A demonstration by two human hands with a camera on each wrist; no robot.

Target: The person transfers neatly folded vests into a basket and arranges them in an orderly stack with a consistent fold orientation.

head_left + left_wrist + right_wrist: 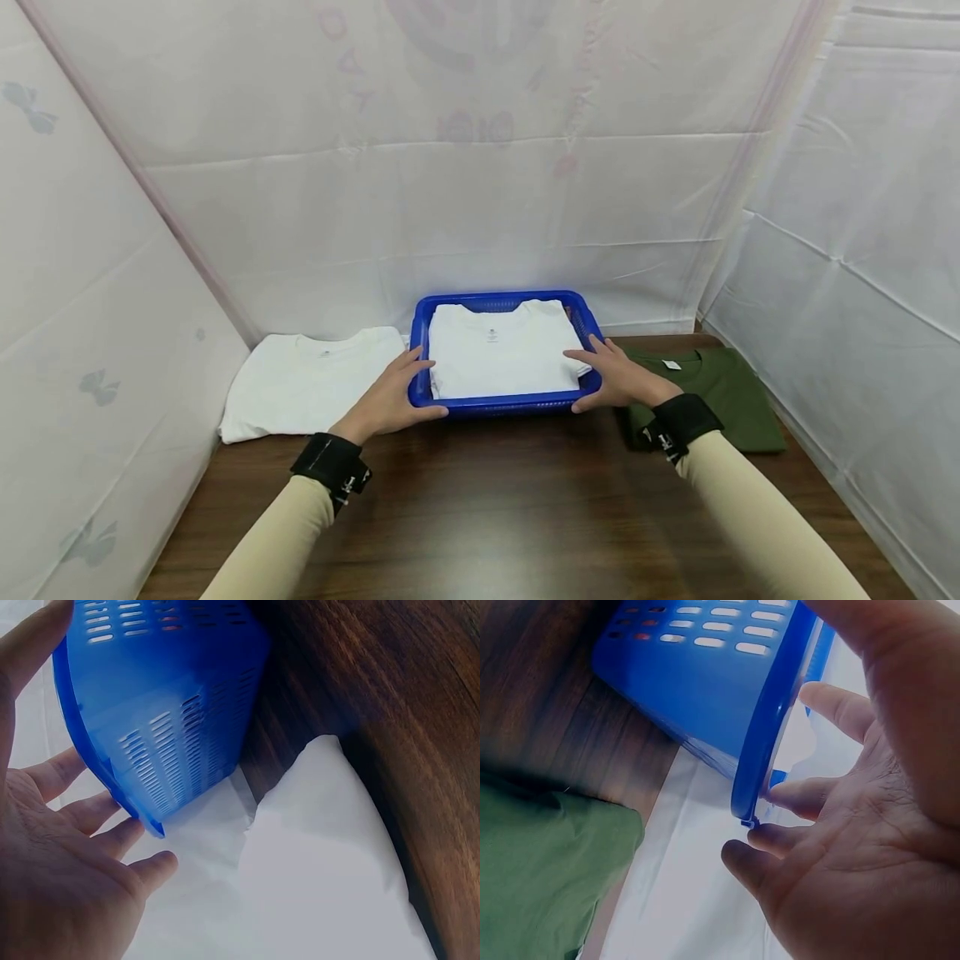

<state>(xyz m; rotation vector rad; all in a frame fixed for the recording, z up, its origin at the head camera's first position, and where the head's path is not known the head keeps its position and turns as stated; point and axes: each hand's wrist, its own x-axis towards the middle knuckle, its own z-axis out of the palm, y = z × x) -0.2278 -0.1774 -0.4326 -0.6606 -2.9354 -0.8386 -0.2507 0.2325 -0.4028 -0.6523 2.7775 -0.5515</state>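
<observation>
A blue plastic basket [517,405] with slotted walls stands on the table against the back sheet. Inside it lies a folded white T-shirt [498,360], neckline toward the back. At the basket's left side is my left hand [386,398], its fingers spread along the rim [94,761] and its thumb near the front corner. My right hand [621,380] mirrors it at the right side, fingers extended by the rim [769,705]. Neither hand curls tightly round the basket. In both wrist views the palms face its outer walls.
Left of the basket lies another folded white T-shirt [307,385]. A folded dark green T-shirt [723,404] lies to the right, partly behind the right wrist. White sheets [480,208] enclose the brown wooden table [480,508] at the back and both sides.
</observation>
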